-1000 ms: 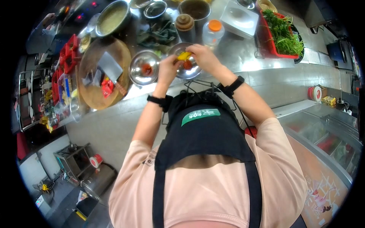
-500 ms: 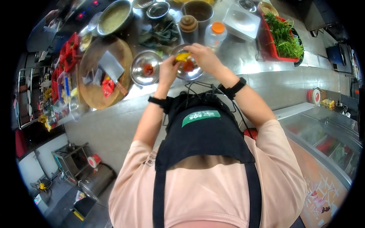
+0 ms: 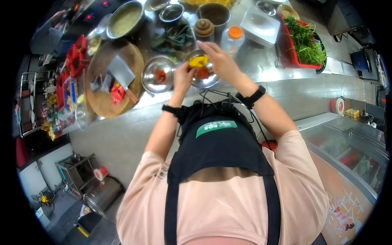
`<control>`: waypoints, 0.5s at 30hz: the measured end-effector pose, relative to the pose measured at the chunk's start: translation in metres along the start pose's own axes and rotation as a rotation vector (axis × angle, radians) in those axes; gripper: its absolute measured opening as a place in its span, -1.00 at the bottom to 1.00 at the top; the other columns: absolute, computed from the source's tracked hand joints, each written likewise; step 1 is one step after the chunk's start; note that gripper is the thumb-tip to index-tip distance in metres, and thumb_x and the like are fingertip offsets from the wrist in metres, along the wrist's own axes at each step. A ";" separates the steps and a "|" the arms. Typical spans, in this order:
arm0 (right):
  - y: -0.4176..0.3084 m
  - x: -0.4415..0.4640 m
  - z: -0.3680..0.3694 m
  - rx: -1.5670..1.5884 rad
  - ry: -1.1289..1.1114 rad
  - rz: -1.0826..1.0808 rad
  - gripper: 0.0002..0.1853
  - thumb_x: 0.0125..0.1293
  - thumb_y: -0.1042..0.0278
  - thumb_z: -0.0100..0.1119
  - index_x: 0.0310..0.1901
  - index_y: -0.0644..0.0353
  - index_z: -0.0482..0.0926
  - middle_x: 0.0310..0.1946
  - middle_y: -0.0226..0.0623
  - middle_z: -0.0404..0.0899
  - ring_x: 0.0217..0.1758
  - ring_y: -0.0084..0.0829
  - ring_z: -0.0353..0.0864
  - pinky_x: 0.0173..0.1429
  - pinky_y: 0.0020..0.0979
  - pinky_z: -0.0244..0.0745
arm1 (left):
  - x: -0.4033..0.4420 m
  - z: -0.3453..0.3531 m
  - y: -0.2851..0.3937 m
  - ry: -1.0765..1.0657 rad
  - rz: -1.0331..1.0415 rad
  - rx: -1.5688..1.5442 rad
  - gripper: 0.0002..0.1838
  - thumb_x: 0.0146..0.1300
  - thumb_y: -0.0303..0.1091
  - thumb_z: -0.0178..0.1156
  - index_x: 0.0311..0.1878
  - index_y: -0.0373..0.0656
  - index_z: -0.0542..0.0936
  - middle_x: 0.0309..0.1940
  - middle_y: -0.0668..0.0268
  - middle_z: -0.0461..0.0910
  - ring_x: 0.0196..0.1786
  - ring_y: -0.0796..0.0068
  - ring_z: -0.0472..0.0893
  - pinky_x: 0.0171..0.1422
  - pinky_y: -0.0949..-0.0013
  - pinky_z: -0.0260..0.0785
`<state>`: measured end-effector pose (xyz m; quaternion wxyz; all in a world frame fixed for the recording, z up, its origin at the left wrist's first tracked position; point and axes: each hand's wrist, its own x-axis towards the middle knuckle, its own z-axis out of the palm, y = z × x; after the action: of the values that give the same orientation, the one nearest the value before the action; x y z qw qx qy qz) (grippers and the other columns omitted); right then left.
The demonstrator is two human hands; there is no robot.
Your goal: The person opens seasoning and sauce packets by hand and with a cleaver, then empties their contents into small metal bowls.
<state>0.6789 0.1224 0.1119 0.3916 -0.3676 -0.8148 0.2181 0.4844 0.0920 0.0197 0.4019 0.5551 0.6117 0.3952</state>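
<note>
A small yellow packet (image 3: 198,61) is pinched in my left hand (image 3: 183,76) above the right-hand metal plate (image 3: 209,82). My right hand (image 3: 220,62) is beside the packet over that plate's right side, fingers stretched out and seemingly holding nothing. Red sauce (image 3: 202,73) lies in the plate under the packet. A second metal plate (image 3: 149,81), left of my left hand, also holds a dab of red sauce (image 3: 161,76). Whether anything is coming out of the packet is too small to tell.
A cleaver (image 3: 121,70) and a red packet (image 3: 117,94) lie on the round chopping board (image 3: 98,98). Beyond the plates stand an orange-lidded jar (image 3: 232,41), a dark cloth (image 3: 173,41) and a metal pot (image 3: 141,20). Greens fill a red basket (image 3: 290,49) at right.
My right hand has come away from the yellow packet, its fingers straightening. My left hand keeps hold of the packet, which now shows more fully. The view has shifted slightly.
</note>
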 end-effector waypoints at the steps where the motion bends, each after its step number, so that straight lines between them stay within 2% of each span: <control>1: 0.000 -0.002 -0.002 -0.068 -0.006 -0.019 -0.34 0.17 0.64 0.05 0.35 0.02 0.36 0.23 -0.15 0.43 -0.03 -0.03 0.63 -0.08 -0.19 0.59 | 0.000 0.000 0.002 0.007 0.003 0.013 -0.80 0.22 -0.37 0.33 -0.19 -0.30 0.62 -0.45 0.13 0.66 -0.43 0.35 0.61 -0.29 0.33 0.40; 2: 0.001 -0.005 -0.003 -0.136 -0.011 -0.039 -0.26 0.17 0.64 0.06 0.42 -0.05 0.28 0.36 -0.18 0.34 0.02 -0.04 0.62 -0.09 -0.19 0.60 | -0.001 0.000 0.004 0.015 0.006 0.027 -0.79 0.22 -0.35 0.32 -0.20 -0.30 0.62 -0.45 0.13 0.66 -0.42 0.33 0.61 -0.29 0.31 0.40; 3: 0.007 -0.010 -0.001 -0.135 -0.011 -0.040 -0.26 0.17 0.64 0.06 0.42 -0.05 0.28 0.36 -0.18 0.34 0.02 -0.04 0.62 -0.09 -0.19 0.60 | 0.000 0.000 0.003 0.017 0.007 0.027 -0.79 0.22 -0.35 0.32 -0.20 -0.30 0.62 -0.45 0.13 0.66 -0.42 0.33 0.61 -0.29 0.31 0.40; 5: 0.018 -0.020 0.003 -0.264 -0.261 0.060 -0.20 0.16 0.62 0.09 0.47 -0.12 0.21 0.48 -0.23 0.18 0.09 -0.07 0.61 -0.09 -0.21 0.62 | 0.001 0.000 0.000 0.028 -0.009 0.110 -0.80 0.22 -0.35 0.31 -0.21 -0.30 0.62 -0.45 0.09 0.65 -0.42 0.26 0.61 -0.29 0.28 0.40; 8: 0.009 -0.019 -0.005 -0.209 -0.144 0.047 -0.19 0.15 0.60 0.10 0.47 -0.14 0.20 0.48 -0.21 0.18 0.11 -0.08 0.61 -0.08 -0.21 0.63 | 0.002 0.005 0.000 0.049 -0.009 0.137 -0.80 0.21 -0.35 0.32 -0.23 -0.30 0.61 -0.46 0.06 0.63 -0.42 0.21 0.61 -0.29 0.26 0.39; 12: 0.017 -0.025 -0.005 -0.252 -0.238 0.047 -0.18 0.15 0.61 0.09 0.48 -0.14 0.18 0.47 -0.17 0.18 0.10 -0.07 0.62 -0.07 -0.22 0.63 | 0.002 0.012 0.007 0.088 0.048 0.115 -0.80 0.20 -0.35 0.33 -0.24 -0.30 0.61 -0.46 0.04 0.63 -0.41 0.17 0.61 -0.29 0.24 0.39; 14: 0.017 -0.025 -0.007 -0.228 -0.210 0.065 -0.19 0.14 0.61 0.10 0.47 -0.12 0.20 0.45 -0.14 0.20 0.08 -0.06 0.62 -0.07 -0.22 0.63 | -0.002 0.012 0.010 0.084 0.078 0.182 -0.85 0.28 -0.41 0.32 -0.27 -0.31 0.60 -0.57 0.42 0.54 -0.52 0.71 0.40 -0.44 0.51 0.24; 15: 0.016 -0.028 -0.007 -0.220 -0.215 0.066 -0.19 0.14 0.61 0.10 0.47 -0.12 0.20 0.45 -0.14 0.20 0.08 -0.06 0.62 -0.07 -0.22 0.63 | -0.006 0.013 0.007 0.086 0.070 0.186 -0.85 0.28 -0.41 0.32 -0.27 -0.31 0.60 -0.57 0.42 0.54 -0.52 0.71 0.40 -0.44 0.51 0.24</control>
<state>0.7037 0.1115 0.0921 0.2522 -0.4096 -0.8584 0.1783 0.4995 0.0871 0.0219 0.3081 0.5935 0.6427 0.3738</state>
